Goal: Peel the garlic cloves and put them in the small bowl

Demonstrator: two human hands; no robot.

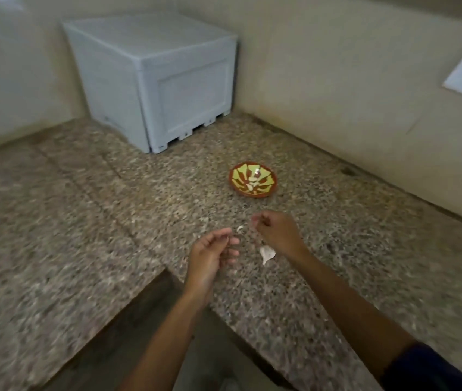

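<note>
Reaching out over the speckled granite counter point(337, 277) from its near inner corner, 2 bare forearms end in hands held just above the stone. The left hand point(210, 258) is nearest, palm turned inward, its fingers point(231, 252) loosely curled and spread a little; the blur hides whether the thumb and forefinger pinch anything, so I cannot tell if it holds something. Just beside it to the right, a garlic piece point(267, 253) with pale papery skin lies on the counter, close under the right wrist. A small white scrap point(240, 228), clove or peel, shows between the 2 hands, and whether it rests on the stone is unclear. The right hand point(276, 231) is slightly farther, its fingers curled in tight with the thumb and forefinger tips pressed together at the left side, seemingly pinching something tiny and pale that cannot be made out. Beyond the hands, toward the counter's right back edge, sits the small bowl point(253, 179), yellow-green and brown, with a few peeled cloves point(254, 182) inside. Farthest, in the back corner against the wall, stands a pale grey box point(162, 80).
</note>
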